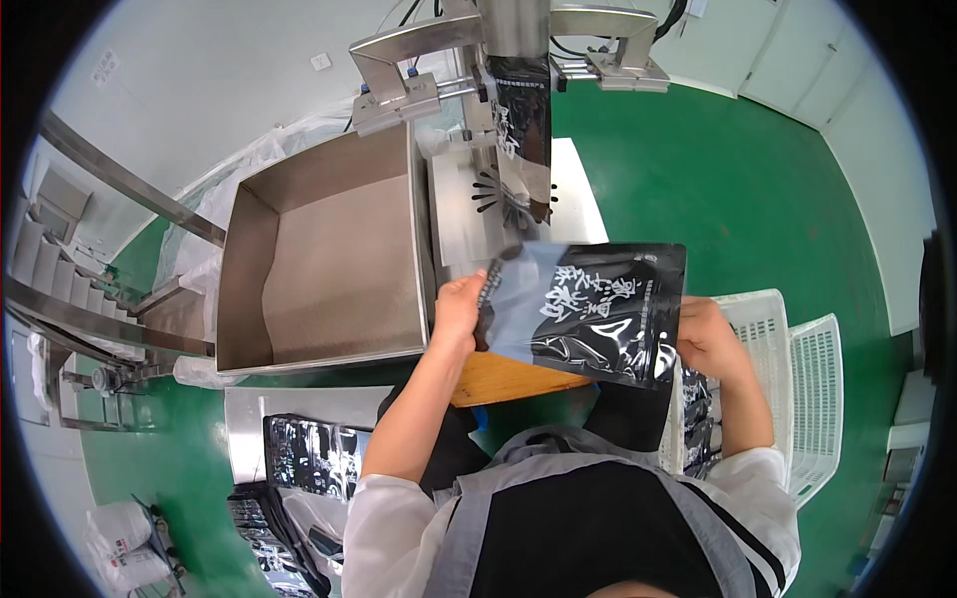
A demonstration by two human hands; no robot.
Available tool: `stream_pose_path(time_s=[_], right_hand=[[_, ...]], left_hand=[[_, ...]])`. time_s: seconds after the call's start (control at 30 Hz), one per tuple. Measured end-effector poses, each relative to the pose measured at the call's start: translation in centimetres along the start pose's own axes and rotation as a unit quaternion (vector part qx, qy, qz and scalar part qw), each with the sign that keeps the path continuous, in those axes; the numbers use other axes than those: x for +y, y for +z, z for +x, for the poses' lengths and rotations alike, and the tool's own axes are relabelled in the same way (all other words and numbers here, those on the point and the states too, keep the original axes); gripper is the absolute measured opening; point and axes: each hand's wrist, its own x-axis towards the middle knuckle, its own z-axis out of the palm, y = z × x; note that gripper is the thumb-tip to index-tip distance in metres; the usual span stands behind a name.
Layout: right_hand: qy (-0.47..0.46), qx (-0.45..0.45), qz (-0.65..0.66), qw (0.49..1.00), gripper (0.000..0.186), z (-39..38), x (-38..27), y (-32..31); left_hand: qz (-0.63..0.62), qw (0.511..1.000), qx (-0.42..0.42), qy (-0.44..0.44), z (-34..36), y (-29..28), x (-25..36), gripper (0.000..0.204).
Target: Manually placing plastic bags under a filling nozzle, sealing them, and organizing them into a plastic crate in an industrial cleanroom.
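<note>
A black and grey plastic pouch (605, 317) with white lettering lies slantwise between my two hands. My left hand (458, 311) is closed on its left end, thumb at the edge. At the opposite end, my right hand (706, 337) has its curled fingers against the edge, some hidden behind the pouch. Beyond them, a second black pouch (522, 130) hangs upright below a steel filling spout (516, 28), between two metal clamp arms; its lower end is blurred.
A deep, bare steel tray (344, 269) stands to the left of the spout. White slotted baskets (817, 399) are at my right, one with black pouches (698, 419). More pouches (314, 453) lie on a steel surface at my left. A wooden seat edge (513, 379) shows between my legs.
</note>
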Motion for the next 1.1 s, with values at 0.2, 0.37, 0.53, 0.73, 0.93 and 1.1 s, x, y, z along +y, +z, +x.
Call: stream_pose_path(time_s=[0.2, 0.37, 0.53, 0.73, 0.93, 1.1], right_hand=[[0.042, 0.226, -0.019, 0.973, 0.01, -0.8, 1.6, 1.6], [0.129, 0.41, -0.142, 0.892, 0.018, -2.3, 3.5, 1.1], [0.173, 0.388, -0.058, 0.903, 0.023, 3.4, 6.5, 3.6], [0.28, 0.124, 0.058, 0.95, 0.046, 10.7, 9.3, 4.2], [0.233, 0.141, -0.113, 0.956, 0.033, 17.7, 10.6, 5.5], [0.197, 0.181, -0.148, 0.952, 0.027, 21.8, 11.4, 4.8]], left_hand=[[0.217, 0.973, 0.007, 0.074, 4.9, 0.5, -1.7, 0.038], [0.091, 0.963, 0.076, 0.242, 16.7, 1.3, 3.8, 0.033], [0.019, 0.97, -0.023, 0.242, 26.0, 0.3, 6.4, 0.071], [-0.023, 0.982, 0.086, 0.166, 26.0, 0.4, 4.4, 0.057], [0.169, 0.942, 0.081, 0.28, 17.4, 2.0, 0.6, 0.051], [0.262, 0.923, -0.069, 0.272, 12.6, 5.1, -0.9, 0.093]])
